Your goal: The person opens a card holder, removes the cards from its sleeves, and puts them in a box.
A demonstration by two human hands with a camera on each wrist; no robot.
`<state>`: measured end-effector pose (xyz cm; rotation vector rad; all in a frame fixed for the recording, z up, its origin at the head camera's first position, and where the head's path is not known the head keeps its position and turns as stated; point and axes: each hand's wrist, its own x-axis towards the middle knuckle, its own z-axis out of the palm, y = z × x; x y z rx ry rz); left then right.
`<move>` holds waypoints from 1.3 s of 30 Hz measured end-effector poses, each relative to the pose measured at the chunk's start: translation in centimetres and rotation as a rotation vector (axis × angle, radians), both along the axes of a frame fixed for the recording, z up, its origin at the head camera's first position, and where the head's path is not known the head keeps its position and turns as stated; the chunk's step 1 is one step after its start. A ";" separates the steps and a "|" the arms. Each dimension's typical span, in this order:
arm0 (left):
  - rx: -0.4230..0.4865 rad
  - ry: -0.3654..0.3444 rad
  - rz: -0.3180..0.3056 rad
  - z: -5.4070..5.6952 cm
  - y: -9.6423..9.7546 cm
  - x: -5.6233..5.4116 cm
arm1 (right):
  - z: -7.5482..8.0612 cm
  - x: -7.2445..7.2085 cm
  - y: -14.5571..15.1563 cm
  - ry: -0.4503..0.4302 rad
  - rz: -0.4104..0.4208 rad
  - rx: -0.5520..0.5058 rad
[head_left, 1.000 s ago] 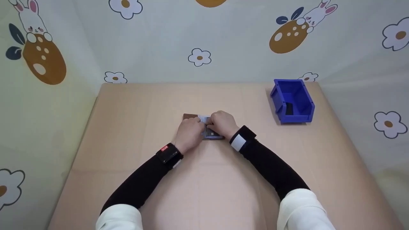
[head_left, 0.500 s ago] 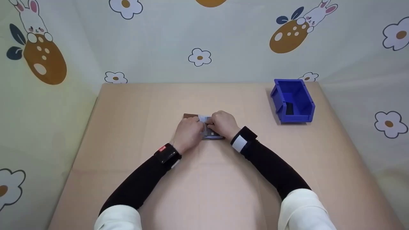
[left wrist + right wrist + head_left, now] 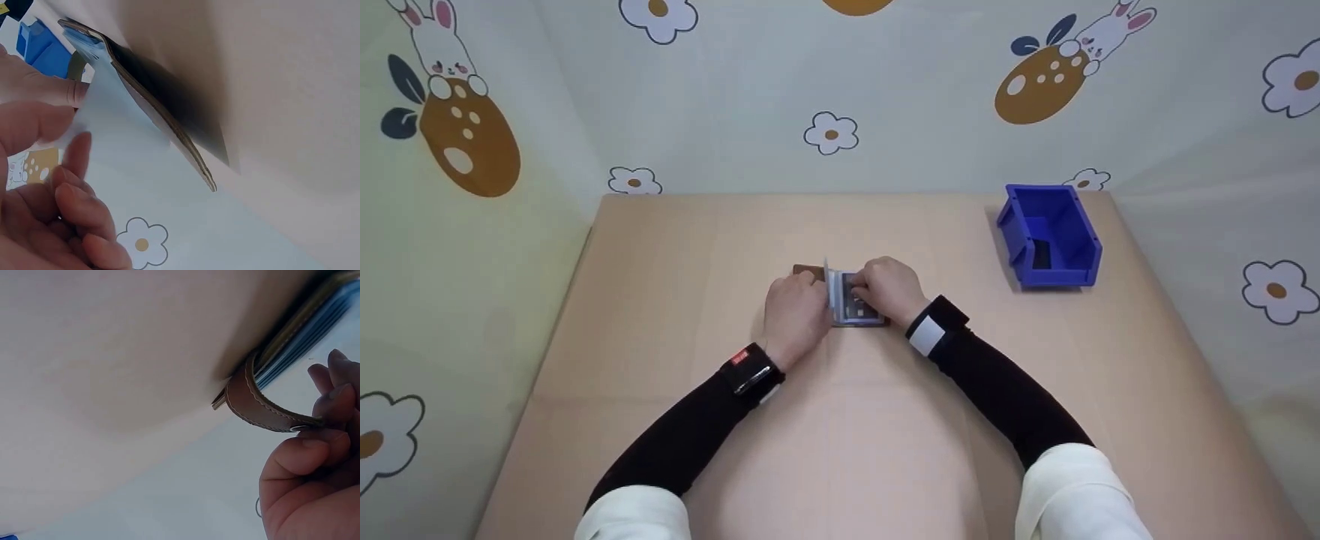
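A brown leather card holder (image 3: 808, 271) lies spread on the table, with clear sleeves and a dark-patterned card or page (image 3: 851, 304) on its right side. My left hand (image 3: 796, 315) covers much of its left side and pinches a translucent sleeve (image 3: 115, 112) between thumb and finger, lifting it upright. At the right edge is my right hand (image 3: 891, 289), fingers curled. In the right wrist view, its thumb and fingertips hold the end of the holder's stitched strap (image 3: 247, 404), near a metal snap. The fingers partly hide the strap's tip.
A blue plastic bin (image 3: 1054, 278) stands at the back right of the table, with a black flat piece (image 3: 1041, 254) inside. Brown board (image 3: 697, 247) covers the tabletop. Patterned cloth (image 3: 735, 112) hangs behind and at both sides.
My left hand has drawn slightly left and toward me. A sleeve now stands upright beside it, exposing more of the right-hand page. My right hand has barely moved.
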<state>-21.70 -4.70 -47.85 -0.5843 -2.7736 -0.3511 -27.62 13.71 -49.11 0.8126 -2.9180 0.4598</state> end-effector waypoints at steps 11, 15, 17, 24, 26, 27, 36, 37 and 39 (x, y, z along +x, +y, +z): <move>0.050 -0.090 0.125 0.2 -1.5 -0.2 | -0.4 0.0 0.3 0.035 0.066 0.001; 0.024 -0.155 0.140 0.1 -1.8 -0.5 | -0.4 0.0 0.3 0.039 0.065 0.005; 0.009 -0.176 0.155 0.0 -1.9 -0.6 | -0.4 0.0 0.2 0.038 0.062 0.011; -0.063 -0.235 0.179 -0.4 -1.9 -1.1 | -0.2 0.0 0.2 0.030 0.066 0.036; -0.076 -0.254 0.176 -0.5 -2.0 -1.2 | -0.2 0.0 0.1 0.031 0.068 0.038; -0.082 -0.264 0.175 -0.6 -2.0 -1.3 | -0.2 0.0 0.1 0.032 0.069 0.038; -0.133 -0.299 0.176 -0.9 -2.1 -1.5 | -0.2 0.0 0.1 0.018 0.063 0.028; -0.138 -0.298 0.175 -0.9 -2.1 -1.5 | -0.2 0.0 0.1 0.015 0.062 0.027; -0.151 -0.285 0.173 -1.0 -2.1 -1.5 | -0.2 0.0 0.1 0.016 0.063 0.029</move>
